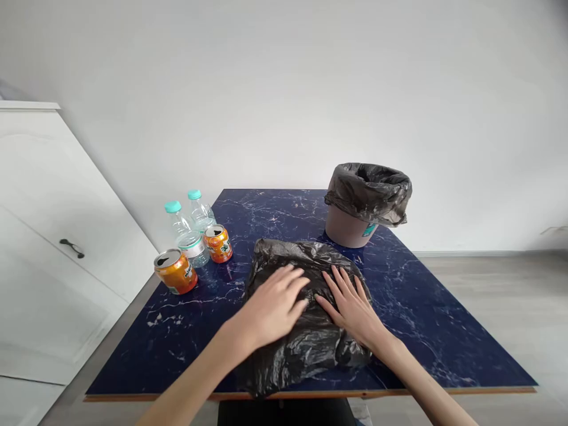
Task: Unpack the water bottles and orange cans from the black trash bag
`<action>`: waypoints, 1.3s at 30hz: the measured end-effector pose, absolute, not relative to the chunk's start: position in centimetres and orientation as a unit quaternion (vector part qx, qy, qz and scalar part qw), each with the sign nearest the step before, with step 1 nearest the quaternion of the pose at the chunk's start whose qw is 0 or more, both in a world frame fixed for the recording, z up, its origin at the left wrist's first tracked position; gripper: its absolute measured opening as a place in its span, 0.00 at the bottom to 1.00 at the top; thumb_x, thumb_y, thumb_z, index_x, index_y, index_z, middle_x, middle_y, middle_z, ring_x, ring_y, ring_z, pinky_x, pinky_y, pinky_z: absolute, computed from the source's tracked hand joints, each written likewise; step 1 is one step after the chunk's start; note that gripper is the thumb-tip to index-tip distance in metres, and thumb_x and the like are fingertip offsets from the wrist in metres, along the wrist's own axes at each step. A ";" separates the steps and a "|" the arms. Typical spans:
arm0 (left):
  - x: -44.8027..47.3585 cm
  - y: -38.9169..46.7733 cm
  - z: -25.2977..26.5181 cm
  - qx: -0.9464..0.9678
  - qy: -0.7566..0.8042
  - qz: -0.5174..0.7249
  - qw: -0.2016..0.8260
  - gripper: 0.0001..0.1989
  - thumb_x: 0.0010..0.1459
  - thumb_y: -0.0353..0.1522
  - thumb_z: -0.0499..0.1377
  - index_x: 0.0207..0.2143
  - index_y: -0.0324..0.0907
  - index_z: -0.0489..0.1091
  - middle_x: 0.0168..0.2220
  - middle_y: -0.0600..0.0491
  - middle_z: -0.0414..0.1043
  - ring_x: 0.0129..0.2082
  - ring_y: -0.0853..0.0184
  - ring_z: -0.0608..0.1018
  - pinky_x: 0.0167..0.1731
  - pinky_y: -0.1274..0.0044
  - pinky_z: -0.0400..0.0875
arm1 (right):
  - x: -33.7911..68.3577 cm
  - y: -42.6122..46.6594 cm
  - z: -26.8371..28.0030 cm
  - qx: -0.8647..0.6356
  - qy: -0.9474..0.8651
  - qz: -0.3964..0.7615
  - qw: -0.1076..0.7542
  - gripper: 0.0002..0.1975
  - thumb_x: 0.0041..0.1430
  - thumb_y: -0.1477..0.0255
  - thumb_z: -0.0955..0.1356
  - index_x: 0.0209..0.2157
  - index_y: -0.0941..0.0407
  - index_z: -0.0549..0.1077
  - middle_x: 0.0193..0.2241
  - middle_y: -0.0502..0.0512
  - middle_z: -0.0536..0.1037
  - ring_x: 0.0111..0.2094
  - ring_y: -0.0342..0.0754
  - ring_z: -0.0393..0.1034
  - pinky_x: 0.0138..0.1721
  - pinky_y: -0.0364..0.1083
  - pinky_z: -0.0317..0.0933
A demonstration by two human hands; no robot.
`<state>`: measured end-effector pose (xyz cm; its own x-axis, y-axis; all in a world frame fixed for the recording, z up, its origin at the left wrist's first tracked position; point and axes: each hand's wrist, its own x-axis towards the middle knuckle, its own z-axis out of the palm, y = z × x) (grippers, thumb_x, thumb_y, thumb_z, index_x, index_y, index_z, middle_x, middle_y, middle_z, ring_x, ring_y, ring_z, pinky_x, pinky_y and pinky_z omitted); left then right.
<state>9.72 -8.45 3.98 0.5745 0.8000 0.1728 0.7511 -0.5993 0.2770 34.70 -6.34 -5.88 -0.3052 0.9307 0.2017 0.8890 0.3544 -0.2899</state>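
A black plastic garbage bag [306, 349] lies spread and crinkled on the dark blue marbled table [266, 213], its near edge hanging slightly over the table's front. My left hand [277, 305] rests on the bag's left-middle part, fingers loosely extended and apart. On the right part of the bag, my right hand [350, 307] lies flat with its fingers spread. Neither hand grips anything. Parts of the bag are hidden beneath my hands and forearms.
Behind the bag to the right stands a grey-brown trash bin [346, 228] lined with a black bag [370, 195]. At the left are two orange cans [176, 272] and two clear bottles [189, 236] with teal caps. A white cabinet [53, 236] stands left of the table.
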 end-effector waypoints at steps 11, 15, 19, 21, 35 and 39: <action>2.8 -13.8 0.9 0.874 0.461 0.094 0.124 0.32 0.78 0.45 0.50 0.78 0.57 0.46 0.80 0.52 0.42 0.79 0.51 0.47 0.74 0.51 0.54 | 37.8 -11.2 -3.7 -0.498 -0.841 0.119 0.175 0.35 0.78 0.54 0.59 0.79 0.41 0.42 0.79 0.50 0.39 0.79 0.61 0.33 0.76 0.69 0.41; -0.3 -17.1 2.0 0.871 0.449 0.089 0.177 0.43 0.67 0.51 0.64 0.77 0.61 0.50 0.79 0.53 0.49 0.78 0.47 0.53 0.72 0.50 0.59 | 39.0 -14.4 -2.1 -0.419 -0.881 0.171 0.136 0.43 0.74 0.52 0.66 0.79 0.39 0.37 0.79 0.48 0.40 0.78 0.64 0.33 0.75 0.68 0.45; -1.5 -19.2 1.5 0.884 0.423 0.056 0.193 0.54 0.56 0.51 0.73 0.77 0.62 0.49 0.77 0.50 0.54 0.76 0.41 0.56 0.71 0.45 0.58 | 38.8 -16.2 -2.2 -0.383 -0.897 0.196 0.104 0.47 0.70 0.52 0.70 0.78 0.36 0.39 0.77 0.47 0.45 0.77 0.68 0.41 0.72 0.70 0.52; -1.6 -19.6 1.5 0.889 0.403 0.076 0.202 0.34 0.67 0.38 0.66 0.73 0.62 0.62 0.71 0.53 0.68 0.73 0.47 0.65 0.72 0.50 0.60 | 38.6 -16.4 -2.5 -0.375 -0.901 0.181 0.124 0.44 0.71 0.59 0.70 0.77 0.35 0.43 0.76 0.46 0.51 0.75 0.67 0.50 0.73 0.71 0.51; 4.9 -10.3 8.3 0.720 0.501 0.459 -0.137 0.21 0.70 0.33 0.61 0.64 0.43 0.66 0.60 0.42 0.76 0.64 0.51 0.77 0.63 0.59 0.72 | 36.6 -12.7 -0.3 -0.532 -0.590 0.510 0.329 0.29 0.70 0.47 0.65 0.57 0.54 0.79 0.53 0.60 0.84 0.55 0.62 0.78 0.58 0.54 0.72; 7.0 -9.4 6.8 0.863 0.384 0.302 -0.131 0.19 0.74 0.32 0.57 0.64 0.44 0.68 0.66 0.44 0.72 0.71 0.52 0.68 0.70 0.57 0.65 | 36.0 -11.3 -0.7 -0.592 -0.597 0.390 0.376 0.31 0.70 0.49 0.65 0.64 0.54 0.69 0.56 0.63 0.81 0.54 0.61 0.79 0.52 0.57 0.75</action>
<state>7.05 -9.43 6.76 0.5225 0.5831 0.6220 0.7416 -0.6708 0.0058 35.96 -11.31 -0.70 -0.0170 0.9998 -0.0137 0.4128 -0.0055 -0.9108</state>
